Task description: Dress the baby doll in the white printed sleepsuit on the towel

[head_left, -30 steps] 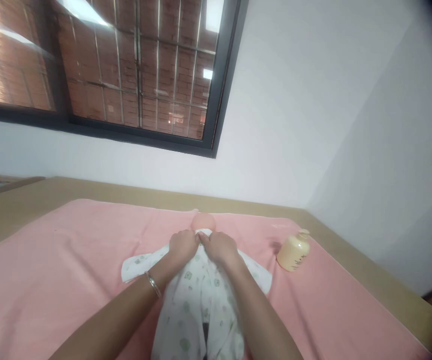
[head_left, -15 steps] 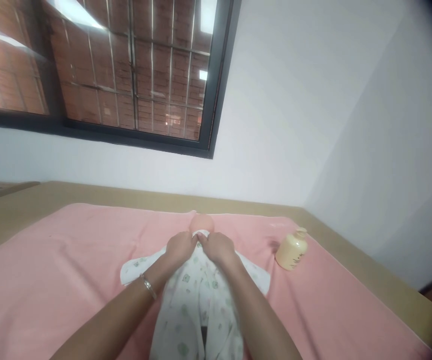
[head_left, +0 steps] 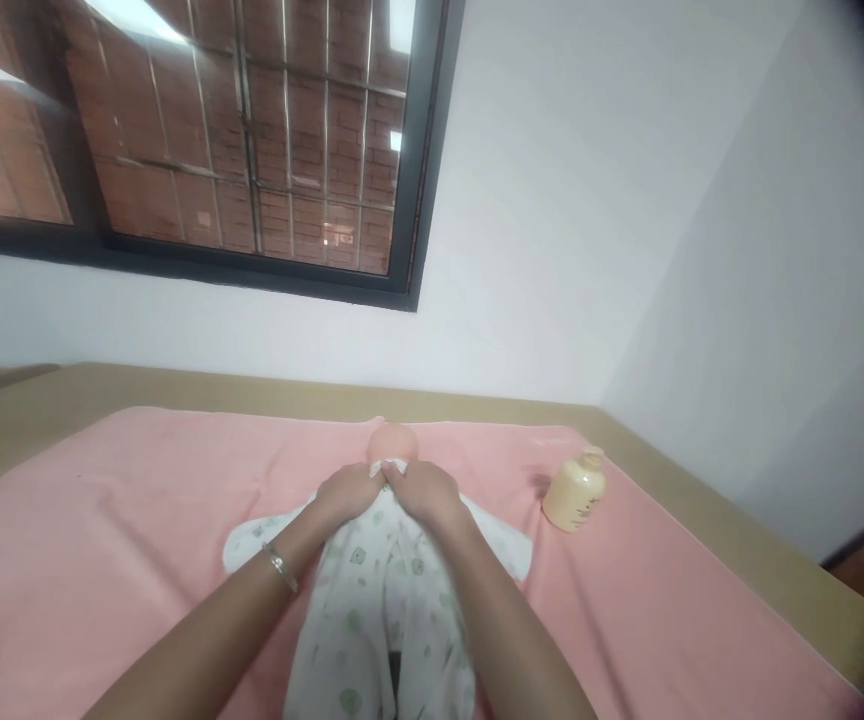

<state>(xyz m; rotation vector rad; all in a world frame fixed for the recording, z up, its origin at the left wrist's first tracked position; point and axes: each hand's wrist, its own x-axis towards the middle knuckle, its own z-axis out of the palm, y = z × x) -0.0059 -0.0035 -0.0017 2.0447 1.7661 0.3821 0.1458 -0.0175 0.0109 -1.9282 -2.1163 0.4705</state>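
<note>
A baby doll lies on a pink blanket (head_left: 102, 540), its bare head (head_left: 393, 441) pointing away from me. It wears a white garment (head_left: 372, 610) printed with small green shapes. My left hand (head_left: 346, 493) and my right hand (head_left: 421, 492) meet at the garment's neckline, just below the head. Both have their fingers pinched on the cloth there. A thin bracelet (head_left: 280, 566) circles my left wrist.
A pale yellow bottle (head_left: 574, 490) lies tilted on the blanket to the right of the doll. The blanket covers a tan surface (head_left: 739, 560) set in a corner of white walls. A dark-framed window (head_left: 252, 150) is above.
The view has drifted a little, so everything sits slightly further left. My hands stay pinched at the neckline, with only small finger shifts.
</note>
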